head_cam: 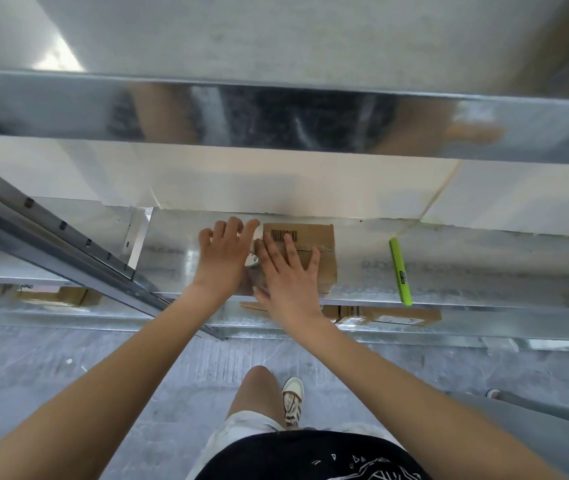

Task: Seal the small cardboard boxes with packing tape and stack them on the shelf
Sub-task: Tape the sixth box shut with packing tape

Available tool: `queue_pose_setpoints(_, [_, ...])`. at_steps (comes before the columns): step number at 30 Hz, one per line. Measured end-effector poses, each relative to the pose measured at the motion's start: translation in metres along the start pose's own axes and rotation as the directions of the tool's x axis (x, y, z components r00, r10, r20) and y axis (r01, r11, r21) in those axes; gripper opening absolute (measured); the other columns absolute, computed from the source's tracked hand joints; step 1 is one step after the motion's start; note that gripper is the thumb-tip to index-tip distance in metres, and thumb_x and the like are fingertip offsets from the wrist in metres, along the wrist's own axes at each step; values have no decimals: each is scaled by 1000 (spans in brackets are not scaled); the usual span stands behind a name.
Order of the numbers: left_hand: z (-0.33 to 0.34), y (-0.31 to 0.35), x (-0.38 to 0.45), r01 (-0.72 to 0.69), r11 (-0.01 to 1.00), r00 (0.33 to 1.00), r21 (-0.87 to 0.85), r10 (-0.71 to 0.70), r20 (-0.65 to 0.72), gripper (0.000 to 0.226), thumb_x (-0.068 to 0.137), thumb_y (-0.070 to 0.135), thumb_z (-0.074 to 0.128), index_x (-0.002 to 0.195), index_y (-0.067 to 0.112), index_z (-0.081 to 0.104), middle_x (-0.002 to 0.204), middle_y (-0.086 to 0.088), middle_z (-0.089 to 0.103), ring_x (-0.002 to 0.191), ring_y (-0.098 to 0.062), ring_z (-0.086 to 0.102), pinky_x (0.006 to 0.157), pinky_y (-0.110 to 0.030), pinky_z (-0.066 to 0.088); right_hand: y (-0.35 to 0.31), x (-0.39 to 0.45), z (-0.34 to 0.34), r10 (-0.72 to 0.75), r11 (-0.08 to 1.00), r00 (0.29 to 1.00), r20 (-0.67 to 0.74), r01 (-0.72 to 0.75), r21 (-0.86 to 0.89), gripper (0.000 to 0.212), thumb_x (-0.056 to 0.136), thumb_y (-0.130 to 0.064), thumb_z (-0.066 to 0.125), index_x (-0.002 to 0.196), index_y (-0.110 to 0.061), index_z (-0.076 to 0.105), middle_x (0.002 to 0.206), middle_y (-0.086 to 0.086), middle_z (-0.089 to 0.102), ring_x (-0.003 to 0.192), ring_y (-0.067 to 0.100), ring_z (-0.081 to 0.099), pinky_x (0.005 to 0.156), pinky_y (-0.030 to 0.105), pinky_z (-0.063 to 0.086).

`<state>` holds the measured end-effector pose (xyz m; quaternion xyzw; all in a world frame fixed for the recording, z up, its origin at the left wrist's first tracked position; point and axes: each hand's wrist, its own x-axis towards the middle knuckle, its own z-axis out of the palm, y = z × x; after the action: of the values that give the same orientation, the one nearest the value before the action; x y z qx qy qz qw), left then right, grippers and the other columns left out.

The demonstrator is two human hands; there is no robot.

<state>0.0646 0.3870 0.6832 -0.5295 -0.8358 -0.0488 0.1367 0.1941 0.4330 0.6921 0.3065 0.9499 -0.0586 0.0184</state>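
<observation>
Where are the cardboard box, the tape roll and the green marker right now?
cardboard box (323,242): head view, bare top right of the barcode.
tape roll (251,260): head view, white rim showing between the hands.
green marker (400,271): head view, mid-barrel.

galvanised metal shelf (449,268) seen at hand height. small cardboard box (314,251) set directly on it, under right hand (288,275). tape roll (253,252) partly hidden beneath left hand (222,252), touching box. green marker (400,270) laid on shelf well right of right hand. flat cartons (380,315) seen on lower shelf, below hands.
</observation>
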Motion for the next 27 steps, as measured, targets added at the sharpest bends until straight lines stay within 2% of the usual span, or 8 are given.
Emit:
queue_pose_setpoints(3, [2, 7, -15, 239, 895, 970, -377, -233, 62, 68, 72, -3, 60, 134, 16, 38, 125, -18, 46, 106, -36, 50, 86, -46, 42, 17, 11, -18, -46, 997, 994, 99, 41, 59, 97, 78, -47, 67, 152, -23, 9, 158, 1, 12, 142, 27, 17, 105, 52, 23])
queue_pose_setpoints(6, [-9, 13, -22, 451, 537, 885, -713, -374, 278, 64, 80, -13, 49, 139, 6, 31, 135, -20, 32, 118, -29, 38, 97, -22, 34, 31, 29, -29, -16, 999, 986, 168, 11, 32, 119, 69, -51, 75, 151, -19, -4, 156, 10, 8, 139, 32, 15, 107, 48, 24])
queue_pose_setpoints(8, [-17, 13, -19, 543, 345, 801, -765, -486, 349, 61, 85, -10, 51, 139, 5, 28, 138, -18, 33, 113, -17, 39, 89, -10, 32, 37, 35, -28, -43, 999, 982, 183, 44, 0, 121, 67, -54, 75, 151, -17, -4, 155, 11, 10, 139, 32, 13, 108, 47, 22])
queue_pose_setpoints(13, [-25, 12, -6, 683, -106, 559, -723, -561, 610, 66, 85, 12, 66, 139, 14, 28, 127, -15, 52, 105, -27, 57, 92, -40, 49, 54, 29, -30, -116, 977, 993, 29, 109, 183, 116, 61, -59, 74, 150, -30, 6, 146, 4, 22, 133, 25, 16, 105, 47, 24])
queue_pose_setpoints(16, [-38, 21, -5, 634, -382, 578, -672, -344, 741, 41, 88, 29, 64, 123, 12, 51, 113, -12, 67, 94, -25, 67, 69, -37, 54, 53, 21, -42, -73, 886, 992, -102, 111, 450, 114, 57, -60, 76, 147, -40, 8, 140, -1, 26, 130, 21, 19, 106, 42, 25])
queue_pose_setpoints(19, [-55, 35, 4, 618, -390, 611, -683, -308, 729, 32, 93, 35, 53, 114, 13, 62, 103, -6, 71, 93, -21, 67, 72, -36, 56, 46, 14, -45, -53, 789, 986, -156, 137, 599, 115, 55, -50, 81, 146, -44, 10, 136, -2, 30, 127, 16, 23, 105, 37, 32])
queue_pose_setpoints(24, [-62, 27, 22, 622, -15, 708, -783, -417, 570, 15, 94, 25, 53, 89, 28, 66, 93, -4, 70, 91, -25, 67, 77, -42, 57, 59, 2, -39, 78, 687, 991, -107, 24, 726, 100, 57, -45, 80, 138, -41, 22, 131, -6, 33, 126, 12, 24, 104, 32, 39])
queue_pose_setpoints(27, [-68, 21, 25, 616, 12, 726, -788, -397, 561, 16, 95, 16, 49, 94, 14, 66, 103, -15, 67, 85, -30, 68, 60, -39, 60, 69, -4, -42, 95, 613, 991, -93, 15, 790, 96, 52, -52, 73, 135, -44, 26, 131, -10, 35, 126, 9, 28, 101, 26, 39])
